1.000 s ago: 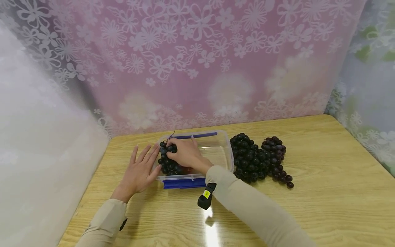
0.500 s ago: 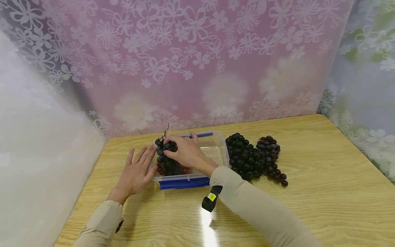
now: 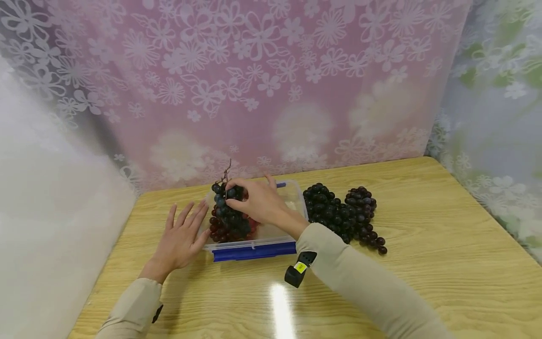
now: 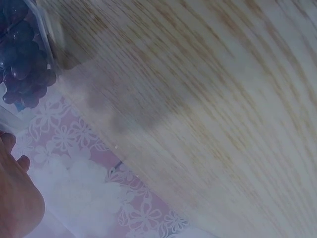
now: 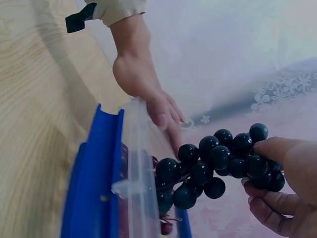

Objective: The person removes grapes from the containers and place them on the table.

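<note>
pinched the bunch [image 3: 230, 219] near its stem [image 3: 226, 176] with the right hand [image 3: 260, 200], thumb and fingertips closed in on the upper grapes. held it over the left end of the clear box [image 3: 275, 241], stem end up past the far rim, lower end above the red grapes [image 3: 218, 230] inside. laid the left hand [image 3: 178, 240] at the box's left wall, fingers straight and a little spread, gripping nothing; could not tell how firmly. faced the blue latch [image 3: 254, 252] on the near side. had black grapes [image 3: 322, 207] just beside the box's right wall, then purple grapes [image 3: 360, 200] against those, all on the wooden table [image 3: 203, 301], before a pink flowered curtain [image 3: 296, 127].
</note>
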Tool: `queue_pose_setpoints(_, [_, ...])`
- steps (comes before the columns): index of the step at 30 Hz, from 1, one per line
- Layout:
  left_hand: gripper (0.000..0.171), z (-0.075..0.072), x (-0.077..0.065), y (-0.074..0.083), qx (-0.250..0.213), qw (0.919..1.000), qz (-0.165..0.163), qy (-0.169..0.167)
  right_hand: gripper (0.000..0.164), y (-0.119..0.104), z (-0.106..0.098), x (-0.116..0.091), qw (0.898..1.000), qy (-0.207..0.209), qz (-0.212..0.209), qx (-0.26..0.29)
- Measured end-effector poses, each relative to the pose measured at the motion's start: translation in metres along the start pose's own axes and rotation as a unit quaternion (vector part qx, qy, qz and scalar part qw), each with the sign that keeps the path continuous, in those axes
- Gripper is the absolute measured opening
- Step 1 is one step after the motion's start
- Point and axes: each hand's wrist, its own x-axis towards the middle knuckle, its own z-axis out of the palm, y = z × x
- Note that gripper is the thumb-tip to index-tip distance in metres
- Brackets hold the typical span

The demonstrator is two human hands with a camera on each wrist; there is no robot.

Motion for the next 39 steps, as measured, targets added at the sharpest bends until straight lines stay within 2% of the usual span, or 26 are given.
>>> queue_pose_setpoints(20, [0.061, -0.001, -0.001, 0.002, -0.011, 0.9999, 0.006, 0.001, 0.028, 0.008, -0.081, -0.026, 0.997, 0.072, 0.002, 0.005])
queue_pose_setpoints(30, [0.061, -0.001, 0.000, 0.001, -0.014, 0.9998, 0.013, 0.008, 0.030, 0.028, -0.118, -0.042, 0.993, 0.110, 0.019, -0.026])
queue_pose_setpoints(39, [0.060, -0.001, -0.002, 0.001, -0.014, 0.9998, 0.014, 0.008, 0.030, 0.058, -0.157, -0.069, 0.987, 0.149, 0.033, -0.051])
